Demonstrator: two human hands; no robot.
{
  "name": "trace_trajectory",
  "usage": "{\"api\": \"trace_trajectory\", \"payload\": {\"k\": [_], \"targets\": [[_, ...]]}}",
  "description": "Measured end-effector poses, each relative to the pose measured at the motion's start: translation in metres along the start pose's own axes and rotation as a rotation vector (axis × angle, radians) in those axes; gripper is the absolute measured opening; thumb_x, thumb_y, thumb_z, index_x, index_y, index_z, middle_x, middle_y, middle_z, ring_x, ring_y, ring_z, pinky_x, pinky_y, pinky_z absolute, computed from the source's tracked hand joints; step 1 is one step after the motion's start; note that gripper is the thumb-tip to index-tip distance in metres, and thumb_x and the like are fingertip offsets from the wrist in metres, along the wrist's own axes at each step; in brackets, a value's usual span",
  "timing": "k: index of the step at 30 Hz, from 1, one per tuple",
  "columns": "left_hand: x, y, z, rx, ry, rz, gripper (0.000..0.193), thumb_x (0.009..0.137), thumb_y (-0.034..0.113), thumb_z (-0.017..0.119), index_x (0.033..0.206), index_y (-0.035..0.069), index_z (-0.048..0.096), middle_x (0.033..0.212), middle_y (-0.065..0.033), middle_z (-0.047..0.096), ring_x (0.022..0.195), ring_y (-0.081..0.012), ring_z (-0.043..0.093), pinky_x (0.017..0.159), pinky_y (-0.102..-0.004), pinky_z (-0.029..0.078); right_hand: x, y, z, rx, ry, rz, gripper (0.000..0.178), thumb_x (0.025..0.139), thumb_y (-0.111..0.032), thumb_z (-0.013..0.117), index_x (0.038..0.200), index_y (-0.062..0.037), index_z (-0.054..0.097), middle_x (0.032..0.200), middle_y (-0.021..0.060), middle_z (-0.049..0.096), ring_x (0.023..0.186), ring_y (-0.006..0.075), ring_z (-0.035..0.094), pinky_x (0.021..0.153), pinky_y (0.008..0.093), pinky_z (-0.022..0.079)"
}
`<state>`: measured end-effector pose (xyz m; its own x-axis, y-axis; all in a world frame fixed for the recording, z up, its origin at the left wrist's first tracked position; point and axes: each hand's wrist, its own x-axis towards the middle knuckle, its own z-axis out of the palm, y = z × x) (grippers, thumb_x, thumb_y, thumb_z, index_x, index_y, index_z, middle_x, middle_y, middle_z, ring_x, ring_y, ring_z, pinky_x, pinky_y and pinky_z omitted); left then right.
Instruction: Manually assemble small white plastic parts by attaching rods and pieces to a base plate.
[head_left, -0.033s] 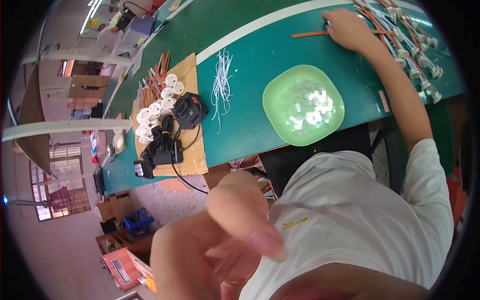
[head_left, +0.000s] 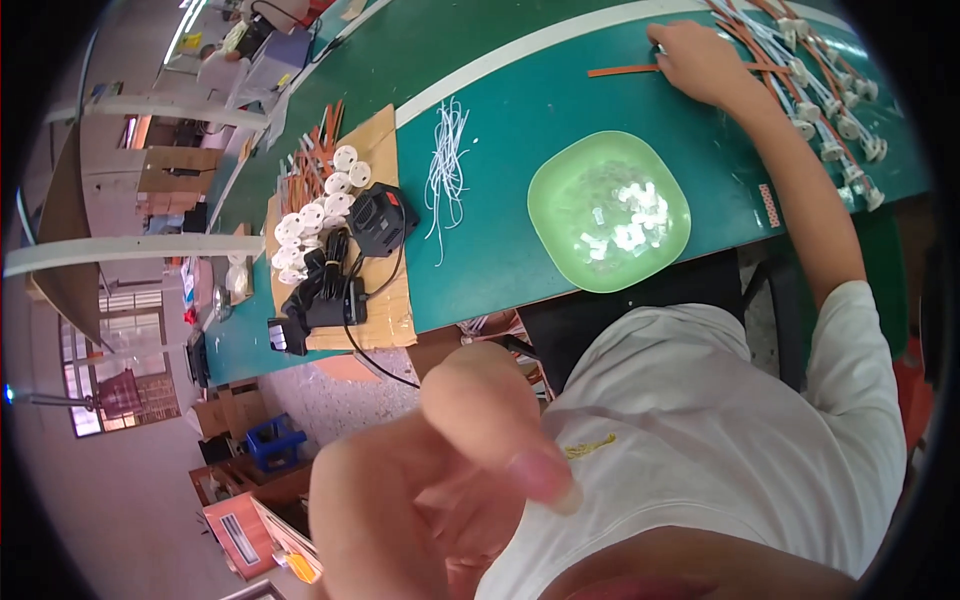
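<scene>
My right fingers (head_left: 664, 36) sit over the orange strip (head_left: 622, 71) on the tabletop (head_left: 480, 290); can't tell if they or my left fingers (head_left: 490, 420) hold anything. Bunched strips (head_left: 757, 42) alongside have white ends (head_left: 873, 198) on; what's left, unclear.

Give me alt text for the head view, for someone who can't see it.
A person's right hand lies over an orange strip on a green table, while the left hand looms close to the camera. A light-green bowl of small shiny pieces sits nearer the body.
</scene>
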<state>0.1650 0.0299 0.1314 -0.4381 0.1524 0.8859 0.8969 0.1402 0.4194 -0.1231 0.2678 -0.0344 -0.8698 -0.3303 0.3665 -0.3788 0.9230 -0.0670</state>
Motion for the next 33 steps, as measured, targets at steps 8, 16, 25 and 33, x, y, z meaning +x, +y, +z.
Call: {"api": "trace_trajectory", "payload": {"k": [8,16,25,33], "targets": [[0.001,-0.020,0.009,-0.520,0.169,0.169,0.039,0.092,0.053,0.049,0.118,0.028,0.063,0.120,0.0208,0.061,0.112,-0.0073,0.043,0.079,-0.0290,0.036,0.005,-0.011,-0.003,0.025,-0.012,-0.030,0.021,0.089,-0.013,0.057,0.108,-0.0056,0.057,0.098,0.0170,0.064,0.097,0.0369,0.061,0.080,0.0492,0.049],[-0.013,-0.027,0.013,-0.632,0.208,0.131,0.023,0.094,0.045,0.045,0.106,0.030,0.058,0.107,0.0090,0.060,0.099,-0.0171,0.044,0.078,-0.0325,0.038,0.003,-0.009,0.001,0.034,-0.041,-0.011,0.021,0.089,-0.013,0.058,0.109,-0.0063,0.057,0.100,0.0159,0.064,0.098,0.0369,0.061,0.081,0.0488,0.050],[-0.005,-0.024,-0.002,-0.581,0.204,0.118,0.058,0.084,0.075,0.047,0.107,0.025,0.066,0.109,0.0196,0.067,0.103,-0.0078,0.045,0.074,-0.0272,0.035,0.004,-0.011,0.000,0.053,-0.007,-0.046,0.021,0.088,-0.011,0.056,0.109,-0.0056,0.057,0.101,0.0172,0.064,0.096,0.0378,0.062,0.081,0.0487,0.050],[-0.008,-0.033,-0.005,-0.652,0.175,0.159,0.061,0.081,0.078,0.048,0.105,0.024,0.063,0.106,0.0198,0.067,0.101,-0.0083,0.045,0.073,-0.0274,0.036,0.005,-0.013,-0.001,0.036,-0.020,-0.057,0.021,0.089,-0.009,0.054,0.109,-0.0039,0.056,0.099,0.0188,0.064,0.094,0.0388,0.061,0.080,0.0496,0.049]]}}
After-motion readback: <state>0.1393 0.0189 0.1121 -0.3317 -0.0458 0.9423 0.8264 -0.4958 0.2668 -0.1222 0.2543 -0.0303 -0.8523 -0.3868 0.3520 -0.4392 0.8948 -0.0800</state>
